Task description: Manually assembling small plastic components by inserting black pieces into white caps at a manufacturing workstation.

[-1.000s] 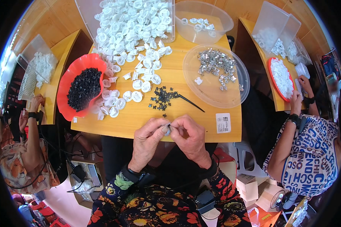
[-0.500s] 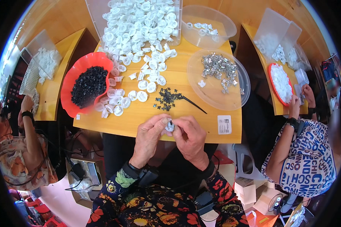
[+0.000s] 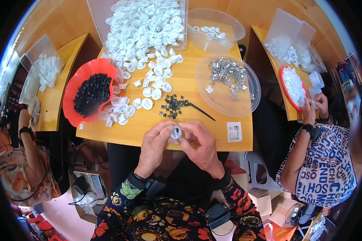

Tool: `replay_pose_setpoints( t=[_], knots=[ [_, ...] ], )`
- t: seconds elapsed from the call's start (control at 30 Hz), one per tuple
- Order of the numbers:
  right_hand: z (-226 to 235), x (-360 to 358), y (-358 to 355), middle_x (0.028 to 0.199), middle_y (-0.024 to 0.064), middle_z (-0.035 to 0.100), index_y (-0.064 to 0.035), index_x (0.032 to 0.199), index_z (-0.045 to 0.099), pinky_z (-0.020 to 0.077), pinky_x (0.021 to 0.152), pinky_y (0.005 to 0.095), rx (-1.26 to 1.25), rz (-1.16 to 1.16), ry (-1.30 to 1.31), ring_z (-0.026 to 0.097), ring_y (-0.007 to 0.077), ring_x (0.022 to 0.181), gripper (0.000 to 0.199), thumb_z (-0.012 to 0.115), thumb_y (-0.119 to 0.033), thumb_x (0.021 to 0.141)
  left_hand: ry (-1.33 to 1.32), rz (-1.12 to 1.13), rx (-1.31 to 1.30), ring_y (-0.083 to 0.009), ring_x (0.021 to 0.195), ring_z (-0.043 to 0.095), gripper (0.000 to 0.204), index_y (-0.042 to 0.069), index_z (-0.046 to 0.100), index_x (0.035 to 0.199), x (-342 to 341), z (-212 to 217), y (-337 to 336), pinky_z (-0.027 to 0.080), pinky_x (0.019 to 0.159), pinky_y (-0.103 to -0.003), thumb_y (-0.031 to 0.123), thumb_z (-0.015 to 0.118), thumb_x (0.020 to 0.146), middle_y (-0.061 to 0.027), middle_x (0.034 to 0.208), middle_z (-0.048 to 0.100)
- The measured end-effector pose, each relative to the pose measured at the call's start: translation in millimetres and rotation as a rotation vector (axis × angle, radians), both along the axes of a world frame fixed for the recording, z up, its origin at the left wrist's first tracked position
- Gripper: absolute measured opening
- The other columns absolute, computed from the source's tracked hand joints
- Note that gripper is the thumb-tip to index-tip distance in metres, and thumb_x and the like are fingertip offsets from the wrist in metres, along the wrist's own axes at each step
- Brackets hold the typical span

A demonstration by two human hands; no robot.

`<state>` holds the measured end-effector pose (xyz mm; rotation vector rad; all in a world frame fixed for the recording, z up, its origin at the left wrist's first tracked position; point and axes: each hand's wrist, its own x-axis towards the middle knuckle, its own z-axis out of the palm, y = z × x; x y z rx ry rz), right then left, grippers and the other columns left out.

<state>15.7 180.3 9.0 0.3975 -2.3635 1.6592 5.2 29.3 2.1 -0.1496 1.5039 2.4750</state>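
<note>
Between my left hand point(image 3: 153, 145) and my right hand point(image 3: 200, 145), above the table's front edge, is a small round white plastic part point(image 3: 176, 132) with a dark piece in its middle. Both hands are closed on its sides with thumbs and fingertips. Just beyond them lies a loose pile of small black star-shaped pieces point(image 3: 172, 107), and a thin black stick point(image 3: 202, 111) rests against its right side. Several white round parts point(image 3: 147, 104) are scattered on the table to the left of that pile.
A red scalloped bowl point(image 3: 71, 90) of black pieces stands left. Behind is a clear bin point(image 3: 185, 24) heaped with white parts. At right are a clear lid point(image 3: 201, 86) with metal pieces and a clear tub point(image 3: 233, 24). Co-workers' hands point(image 3: 315, 105) work at the side tables.
The white part has turned so its round face with the dark piece now shows upward. My right fingers have shifted along its edge. The whole view has moved slightly.
</note>
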Motion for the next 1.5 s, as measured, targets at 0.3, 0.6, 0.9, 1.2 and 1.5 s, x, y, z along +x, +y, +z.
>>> replay_pose_setpoints(
  t=[0.3,0.6,0.9,1.2,1.5],
  knots=[
    [7.2,-8.4,5.5,0.091,0.01,0.054,-0.0045,0.105,0.053,0.0506,0.065,0.0316,0.137,0.135,0.082,0.06,0.022,0.074,0.035,0.069,-0.002,0.074,0.038,-0.134,-0.181,-0.0076,0.088,0.055,0.025,-0.003,0.061,0.11,1.5,5.1,-5.1,0.045,0.078,-0.023,0.016,0.052,0.096,-0.002,0.095,0.062],
    [12.6,-7.0,-2.6,0.083,0.0098,0.053,-0.0038,0.102,0.053,0.0489,0.061,0.0332,0.15,0.094,0.059,0.059,0.0226,0.069,0.033,0.068,0.0,0.073,0.12,-0.132,-0.241,-0.0005,0.061,0.039,0.027,-0.002,0.062,0.113,1.7,0.6,-6.8,0.027,0.052,-0.017,0.017,0.052,0.096,0.0043,0.084,0.059],
    [-5.9,-9.1,6.0,0.086,0.0049,0.061,-0.0011,0.102,0.055,0.0494,0.067,0.0247,-0.133,0.127,-0.148,0.06,0.0103,0.074,0.024,0.067,-0.002,0.08,0.081,-0.15,-0.115,-0.0091,0.085,0.056,0.027,-0.005,0.059,0.111,-0.3,-1.6,-8.4,0.046,0.077,-0.024,0.016,0.048,0.098,-0.0036,0.093,0.062],
    [-10.3,-12.4,2.7,0.083,0.0015,0.06,-0.0001,0.099,0.056,0.0467,0.063,0.0188,-0.444,0.147,-0.32,0.056,0.0045,0.072,0.016,0.065,-0.007,0.087,0.093,-0.191,0.016,-0.0128,0.082,0.059,0.029,-0.006,0.056,0.114,0.1,-2.0,-11.9,0.048,0.074,-0.024,0.016,0.045,0.099,-0.0074,0.094,0.061],
    [0.2,-16.6,4.1,0.079,0.0016,0.06,-0.0005,0.096,0.054,0.0465,0.059,0.0183,-0.452,0.204,-0.393,0.058,0.0053,0.067,0.017,0.066,-0.009,0.086,0.095,-0.205,0.094,-0.0139,0.082,0.059,0.031,-0.007,0.056,0.115,-0.4,0.6,-11.4,0.047,0.074,-0.024,0.018,0.044,0.099,-0.0086,0.095,0.062]
  ],
)
